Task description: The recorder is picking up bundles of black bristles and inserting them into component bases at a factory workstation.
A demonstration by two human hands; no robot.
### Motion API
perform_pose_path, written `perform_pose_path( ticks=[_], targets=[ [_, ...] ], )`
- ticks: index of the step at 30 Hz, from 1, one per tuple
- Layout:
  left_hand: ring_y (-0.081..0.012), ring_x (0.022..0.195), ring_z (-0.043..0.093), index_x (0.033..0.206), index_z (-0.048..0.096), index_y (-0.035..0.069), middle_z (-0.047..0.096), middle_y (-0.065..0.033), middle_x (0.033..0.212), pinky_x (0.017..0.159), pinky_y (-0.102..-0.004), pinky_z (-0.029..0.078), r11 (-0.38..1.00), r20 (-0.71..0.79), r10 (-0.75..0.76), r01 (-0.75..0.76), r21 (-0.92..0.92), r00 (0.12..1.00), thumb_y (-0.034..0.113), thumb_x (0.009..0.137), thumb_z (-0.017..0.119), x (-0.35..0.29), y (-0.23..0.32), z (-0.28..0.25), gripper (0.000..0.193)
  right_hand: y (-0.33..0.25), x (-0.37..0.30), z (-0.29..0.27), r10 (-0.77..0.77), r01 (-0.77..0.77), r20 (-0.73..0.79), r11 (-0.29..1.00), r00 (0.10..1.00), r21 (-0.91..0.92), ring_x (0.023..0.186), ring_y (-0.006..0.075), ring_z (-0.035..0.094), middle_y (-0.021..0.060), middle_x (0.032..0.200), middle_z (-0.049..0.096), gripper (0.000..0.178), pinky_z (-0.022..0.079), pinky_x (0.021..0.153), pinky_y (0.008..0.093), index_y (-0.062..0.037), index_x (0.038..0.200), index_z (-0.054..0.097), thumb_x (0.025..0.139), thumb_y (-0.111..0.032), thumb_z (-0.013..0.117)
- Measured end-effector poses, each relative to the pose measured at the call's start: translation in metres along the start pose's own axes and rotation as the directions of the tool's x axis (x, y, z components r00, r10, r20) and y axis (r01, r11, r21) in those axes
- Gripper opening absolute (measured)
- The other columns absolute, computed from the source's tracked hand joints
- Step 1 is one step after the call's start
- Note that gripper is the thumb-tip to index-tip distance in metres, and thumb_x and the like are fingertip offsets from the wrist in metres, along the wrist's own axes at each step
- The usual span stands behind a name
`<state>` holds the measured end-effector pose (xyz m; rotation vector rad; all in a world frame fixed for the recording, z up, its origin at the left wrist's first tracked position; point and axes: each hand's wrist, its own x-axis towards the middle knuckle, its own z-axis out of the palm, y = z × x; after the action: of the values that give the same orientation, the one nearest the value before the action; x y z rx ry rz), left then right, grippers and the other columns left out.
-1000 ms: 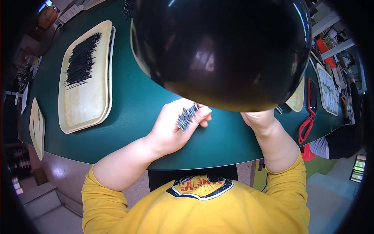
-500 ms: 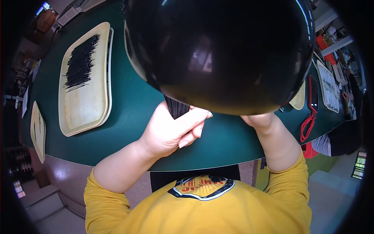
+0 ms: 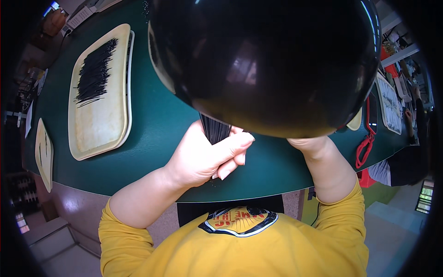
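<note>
Its grip wrapped round a bundle of black strands (image 3: 215,129) partly hidden by the black dome (image 3: 263,64), the left hand (image 3: 196,154) seems to steady them, and moving on calls for even pressure; the right hand's (image 3: 311,143) grip I cannot tell.

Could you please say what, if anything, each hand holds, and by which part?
Left hand: a bundle of black strands, gripped around its lower part. Right hand: cannot be told; the black dome mostly hides it.
</note>
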<state>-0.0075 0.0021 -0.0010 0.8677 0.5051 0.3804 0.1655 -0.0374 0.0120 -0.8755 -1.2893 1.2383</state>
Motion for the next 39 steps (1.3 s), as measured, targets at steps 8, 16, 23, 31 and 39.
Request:
perform_pose_path(
  ticks=[8,16,23,31,39],
  targets=[
    [-0.0111,0.038,0.048,0.076,0.049,-0.002,0.052,-0.0083,0.054,0.036,-0.0185,0.039,1.0,0.057,0.011,-0.011,-0.014,0.998,0.009,0.081,0.044,0.002,-0.001,0.001,0.013,0.007,-0.003,-0.004,-0.168,0.164,-0.038,0.982,0.985,-0.09,0.047,0.0066,0.039,0.0048,0.055,0.047,0.02,0.029,0.044,0.0168,0.0025,0.06,0.049,0.076,-0.003,0.038],
    [-0.0125,0.037,0.048,0.075,0.049,-0.003,0.052,-0.0097,0.052,0.037,-0.019,0.039,0.998,0.059,0.014,-0.01,-0.062,0.998,0.011,0.082,0.042,0.004,0.001,0.003,0.018,-0.002,-0.004,-0.007,0.047,-0.029,-0.142,0.991,0.989,0.131,0.046,0.0073,0.038,0.012,0.059,0.051,0.022,0.032,0.045,0.0175,0.0057,0.067,0.049,0.079,-0.005,0.033],
    [-0.009,0.031,0.042,0.073,0.049,-0.003,0.05,-0.0071,0.048,0.032,-0.0177,0.034,1.0,0.037,0.008,-0.008,0.006,0.999,0.012,0.082,0.044,0.004,0.004,0.008,0.018,0.005,-0.006,-0.011,0.003,-0.004,-0.059,1.0,0.998,-0.019,0.047,0.0018,0.035,0.0022,0.058,0.049,0.011,0.03,0.044,0.0151,0.0021,0.067,0.048,0.075,-0.005,0.046],
    [-0.0063,0.024,0.032,0.074,0.048,-0.001,0.042,-0.0029,0.038,0.027,-0.0173,0.026,0.999,0.009,-0.041,0.041,-0.007,0.999,0.01,0.085,0.033,0.006,0.002,0.004,0.021,0.009,-0.01,-0.006,-0.258,0.13,-0.302,0.914,0.918,-0.385,0.045,-0.0017,0.032,-0.0046,0.052,0.041,0.011,0.025,0.041,0.0129,-0.0002,0.067,0.047,0.063,-0.001,0.057],
    [-0.0066,0.024,0.033,0.071,0.048,-0.002,0.04,-0.0021,0.037,0.026,-0.017,0.026,0.939,0.142,0.018,0.032,-0.341,0.99,0.007,0.082,0.038,0.009,-0.006,-0.006,0.018,0.008,-0.011,-0.008,-0.299,0.113,-0.209,0.78,0.931,-0.615,0.043,-0.0002,0.032,-0.0026,0.05,0.042,0.012,0.026,0.039,0.0136,-0.0008,0.065,0.049,0.06,0.0,0.059]
  ],
)
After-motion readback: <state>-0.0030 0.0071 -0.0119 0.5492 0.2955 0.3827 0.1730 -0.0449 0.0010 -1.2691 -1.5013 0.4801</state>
